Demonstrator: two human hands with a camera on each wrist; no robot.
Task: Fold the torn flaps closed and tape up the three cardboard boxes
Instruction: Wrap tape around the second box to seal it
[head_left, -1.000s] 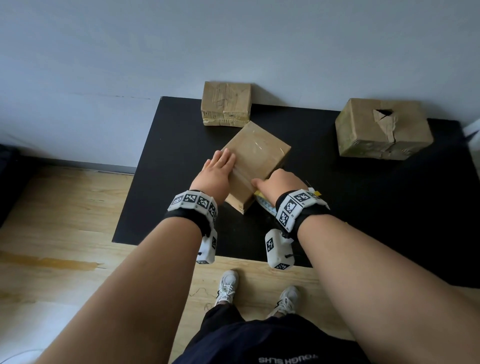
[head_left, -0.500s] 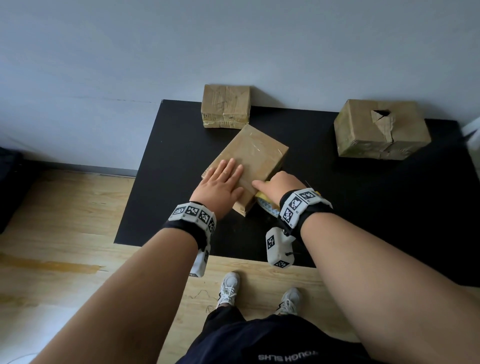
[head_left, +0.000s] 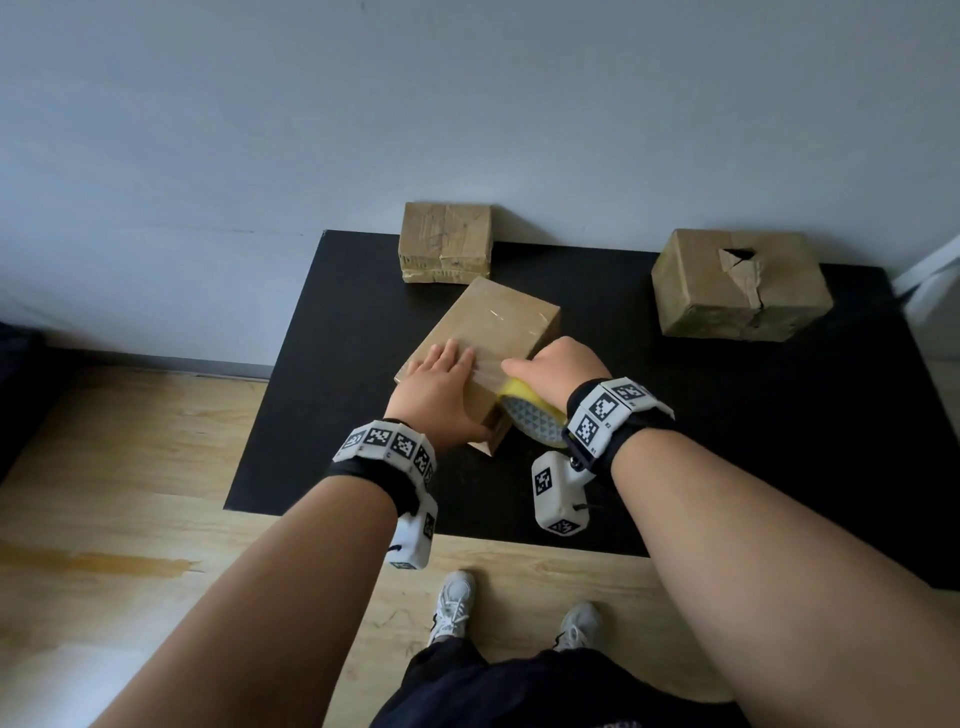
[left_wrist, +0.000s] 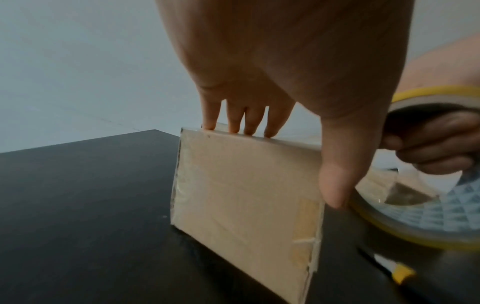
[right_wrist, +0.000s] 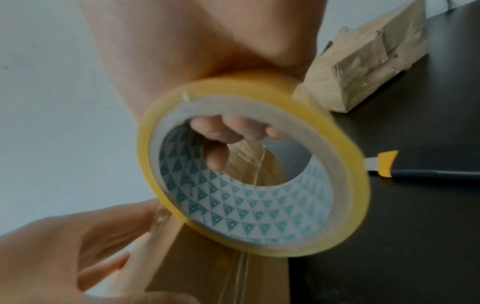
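The middle cardboard box (head_left: 493, 327) lies at an angle on the black table (head_left: 753, 467). My left hand (head_left: 441, 379) presses flat on its near top, fingers (left_wrist: 235, 121) straight, thumb (left_wrist: 335, 176) down the near side. My right hand (head_left: 556, 366) grips a yellow-edged tape roll (head_left: 532, 418), fingers hooked through its core (right_wrist: 233, 131), at the box's near right corner. A clear strip of tape runs from the roll (right_wrist: 259, 164) onto the box (right_wrist: 221, 267). A second box (head_left: 445, 241) sits at the back. A third box (head_left: 740, 283), with a torn hole on top, stands at the right.
A utility knife with a yellow tip (right_wrist: 388, 163) lies on the table just right of the tape roll; its tip (left_wrist: 402, 275) also shows in the left wrist view. The grey wall runs close behind the boxes. The table's near edge ends above a wooden floor (head_left: 130, 493).
My left hand has slid from the box's left side onto its near top. My right hand has risen, bringing the tape roll up against the box's near right corner.
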